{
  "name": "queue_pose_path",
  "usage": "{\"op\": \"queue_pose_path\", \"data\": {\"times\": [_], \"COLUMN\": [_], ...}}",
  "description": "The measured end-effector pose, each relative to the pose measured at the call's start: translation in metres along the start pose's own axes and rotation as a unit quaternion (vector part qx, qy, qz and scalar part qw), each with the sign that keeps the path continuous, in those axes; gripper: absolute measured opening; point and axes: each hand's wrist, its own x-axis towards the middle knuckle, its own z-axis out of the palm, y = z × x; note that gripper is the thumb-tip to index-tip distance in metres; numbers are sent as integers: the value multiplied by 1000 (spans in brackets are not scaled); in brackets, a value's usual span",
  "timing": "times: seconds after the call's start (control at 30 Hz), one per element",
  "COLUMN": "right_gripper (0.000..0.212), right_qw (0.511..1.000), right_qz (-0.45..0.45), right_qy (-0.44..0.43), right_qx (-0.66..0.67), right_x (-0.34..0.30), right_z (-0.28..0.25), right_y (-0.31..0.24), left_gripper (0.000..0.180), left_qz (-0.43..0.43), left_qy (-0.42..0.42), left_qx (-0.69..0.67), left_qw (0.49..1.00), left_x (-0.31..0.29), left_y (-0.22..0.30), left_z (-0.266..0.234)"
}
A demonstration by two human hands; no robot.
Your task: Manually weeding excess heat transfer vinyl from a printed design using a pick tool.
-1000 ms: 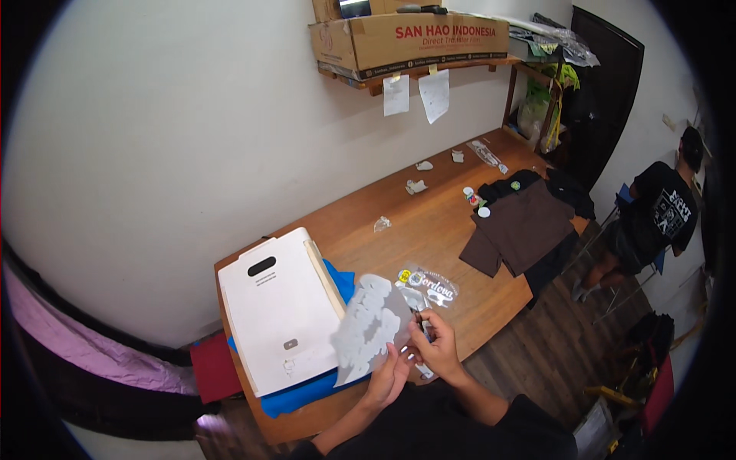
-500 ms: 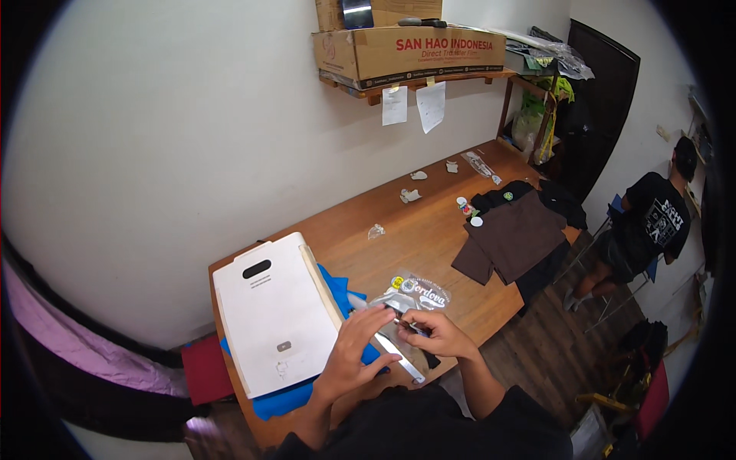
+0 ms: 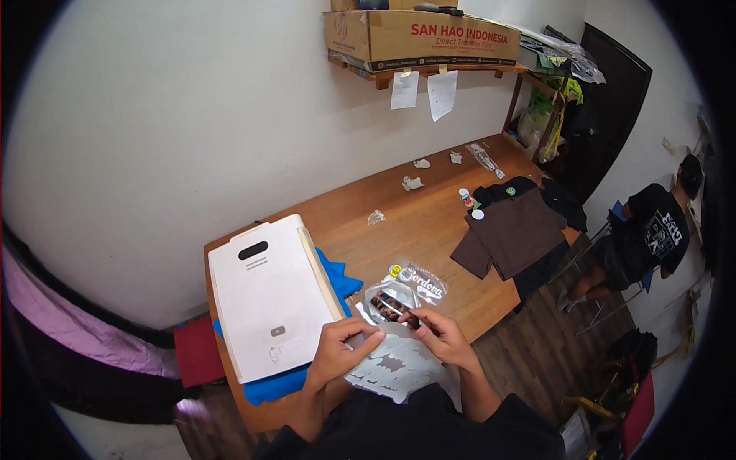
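My left hand pinches the left edge of a translucent film sheet with a pale grey pattern, near the table's front edge. The sheet droops toward my body. At its right edge, my right hand is closed around a small dark tool; its exact kind is hard to make out, as the fingers cover most of it. Just beyond both hands lies a silvery sheet with a dark, reddish print. Clear film with white lettering and round badges lies past that.
A white flat-topped machine rests over blue cloth on the left. Brown folded garments lie at right. Film scraps dot the wooden table. A cardboard box sits on the shelf above. Another person sits far right.
The film sheet now spreads out below my hands, toward my body. My left hand has moved left and down, apart from the right. The dark print beyond them has come into sight.
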Motion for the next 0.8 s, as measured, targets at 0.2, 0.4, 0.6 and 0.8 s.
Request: {"op": "queue_pose_path", "data": {"times": [0.2, 0.4, 0.6, 0.8], "right_gripper": [30, 11, 13, 19], "right_qw": [991, 991, 982, 995], "right_qz": [-15, 84, 125, 88], "right_qy": [48, 87, 98, 41], "right_qx": [-127, 52, 99, 9], "right_x": [-8, -5, -5, -8], "right_z": [12, 20, 21, 13], "right_y": [5, 11, 15, 24], "left_gripper": [14, 14, 15, 15], "left_qz": [-16, -22, -59, -80], "left_qy": [-16, -37, 6, 49], "left_qx": [35, 3, 5, -29], "left_qw": [999, 999, 998, 995], "left_x": [0, 2, 0, 1], "left_y": [0, -1, -2, -3], "left_z": [-2, -2, 5, 3]}}
